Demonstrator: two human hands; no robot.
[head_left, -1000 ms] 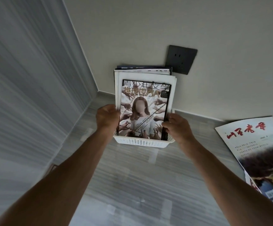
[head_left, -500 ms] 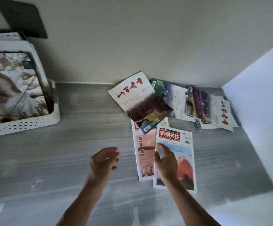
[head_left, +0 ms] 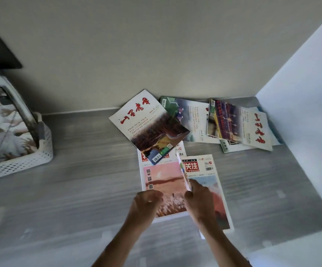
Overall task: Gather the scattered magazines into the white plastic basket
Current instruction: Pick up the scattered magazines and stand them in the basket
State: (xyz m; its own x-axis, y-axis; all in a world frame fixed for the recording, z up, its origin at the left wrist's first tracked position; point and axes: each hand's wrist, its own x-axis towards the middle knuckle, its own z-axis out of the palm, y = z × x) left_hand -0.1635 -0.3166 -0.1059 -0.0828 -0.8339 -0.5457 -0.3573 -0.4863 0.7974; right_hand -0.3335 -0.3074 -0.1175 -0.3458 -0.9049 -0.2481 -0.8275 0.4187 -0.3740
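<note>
Reaching in: white basket (head_left: 31, 158) sits at far left edge of the floor w/ mags already inside. L hand (head_left: 146, 204) hovers loosely curled, empty, over pink mag (head_left: 162, 182). R hand (head_left: 200, 199) pinches left edge of blue-cover mag (head_left: 212, 182) (long axis running away from person), lifting it. More mags (head_left: 237, 124) lie along the wall.

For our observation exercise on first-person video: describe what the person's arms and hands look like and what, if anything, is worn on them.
Both forearms enter from the bottom edge and are bare as far as the frame shows: no sleeves, cuffs or gloves. The left hand and right hand are also bare. No watch, bracelet or ring is visible, though motion blur softens fine detail on the fingers. Nothing marks either arm.
</note>
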